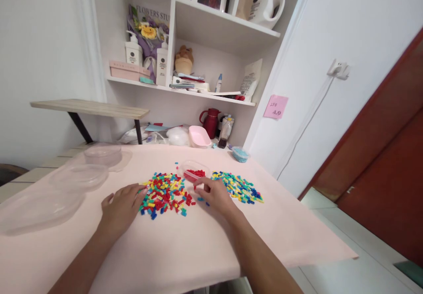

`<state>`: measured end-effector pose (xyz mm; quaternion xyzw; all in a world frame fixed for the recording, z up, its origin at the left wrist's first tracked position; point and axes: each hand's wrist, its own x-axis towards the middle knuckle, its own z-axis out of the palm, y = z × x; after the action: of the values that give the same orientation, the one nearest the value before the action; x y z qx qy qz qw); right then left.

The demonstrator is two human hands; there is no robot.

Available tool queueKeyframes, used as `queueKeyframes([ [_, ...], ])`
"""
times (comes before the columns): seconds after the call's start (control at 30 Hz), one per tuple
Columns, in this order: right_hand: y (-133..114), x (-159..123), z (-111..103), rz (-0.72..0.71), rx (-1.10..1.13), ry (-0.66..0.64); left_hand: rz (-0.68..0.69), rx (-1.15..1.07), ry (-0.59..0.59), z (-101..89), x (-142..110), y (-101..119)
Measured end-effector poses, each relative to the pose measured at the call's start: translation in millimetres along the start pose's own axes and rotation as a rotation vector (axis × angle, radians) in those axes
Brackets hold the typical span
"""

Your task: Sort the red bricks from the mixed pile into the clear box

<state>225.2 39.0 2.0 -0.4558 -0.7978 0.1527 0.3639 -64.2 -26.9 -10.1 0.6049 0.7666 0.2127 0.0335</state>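
Behind, white shelves [214, 34] back a pale pink tabletop [165, 258], with 3 clear containers [79, 178] along its left edge. Between the left hand [122, 208] and the right hand [214, 195] lies a mixed brick heap [163, 195]; another heap [238, 188] sits nearer the right edge. The left's fingers curve loosely, any grip unclear; the right's fingertips pinch 1 red brick [194, 187] beside a clear tub [194, 165].

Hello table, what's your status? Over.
Left grip at edge of mixed pile. Right grip pinching red piece by clear tub. Tub contains red pieces. Loose blue pieces near right grip.
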Motion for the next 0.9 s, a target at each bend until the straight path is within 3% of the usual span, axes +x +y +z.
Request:
queueKeyframes([
  [0.13, 9.0, 14.0, -1.4, 0.083, 0.145, 0.318, 0.002, -0.005, -0.004, 0.3, -0.5, 0.0],
  [0.37, 17.5, 13.1, -11.1, 0.090, 0.196, 0.366, 0.004, -0.017, 0.009, 3.5, 0.5, -3.2],
  [0.67, 8.1, 5.2, -9.4, -0.077, 0.130, 0.169, -0.019, -0.027, -0.013, -2.4, -1.8, 2.8],
  [0.9, 2.5, -1.7, -8.6, -0.152, 0.117, -0.149, -0.029, -0.032, -0.015, 1.0, 0.4, -0.1],
])
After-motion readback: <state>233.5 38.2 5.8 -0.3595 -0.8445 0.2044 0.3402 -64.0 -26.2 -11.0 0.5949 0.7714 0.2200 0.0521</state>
